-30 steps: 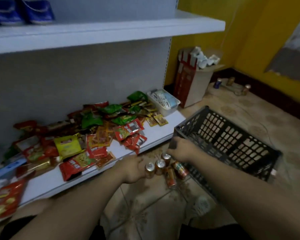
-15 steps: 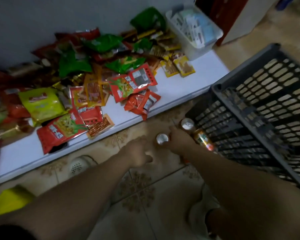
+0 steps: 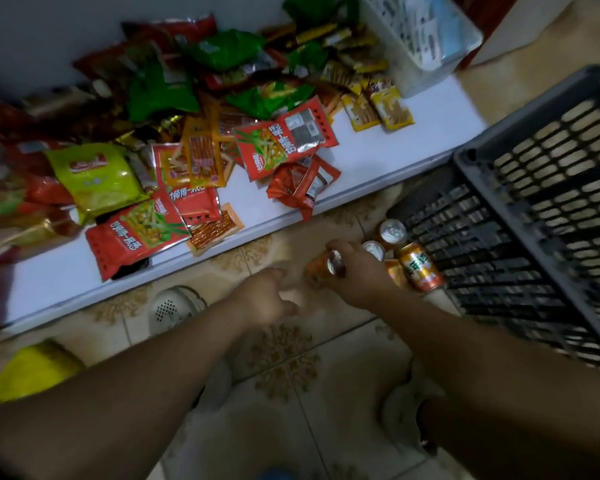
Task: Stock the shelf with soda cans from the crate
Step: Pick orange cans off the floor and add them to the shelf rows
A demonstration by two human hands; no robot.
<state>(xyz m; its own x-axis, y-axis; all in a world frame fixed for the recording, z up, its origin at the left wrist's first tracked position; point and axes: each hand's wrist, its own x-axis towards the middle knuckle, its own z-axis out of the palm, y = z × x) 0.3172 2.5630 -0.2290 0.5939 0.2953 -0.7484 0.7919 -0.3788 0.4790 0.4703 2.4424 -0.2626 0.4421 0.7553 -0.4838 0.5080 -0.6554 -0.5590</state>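
Right hand (image 3: 355, 271): is reaching low over the floor, its grip closing round the held can (image 3: 326, 265), fingers curling over the top end.
Held can: orange, is tilting with its silver lid facing the camera, just in front of the shelf edge and beside the other cans.
Left hand (image 3: 267, 299): is hovering just left of the right hand, its grip loose and narrow, fingers lightly bent and holding nothing; motion blur is softening the fingertips.
Soda cans (image 3: 420, 266): are sitting on the floor tiles against the crate's near wall; two are standing upright showing silver lids, and at least one orange one is lying on its side.
Crate (image 3: 534, 209): dark grey lattice plastic, is resting on the floor at the right, close to the shelf's end.
Shelf (image 3: 378, 161): white bottom board, is carrying a heap of snack packets (image 3: 284, 143) in red, green, yellow and orange, several hanging over the front edge.
White basket (image 3: 430, 39): is sitting at the shelf's far right end, holding small pale packets.
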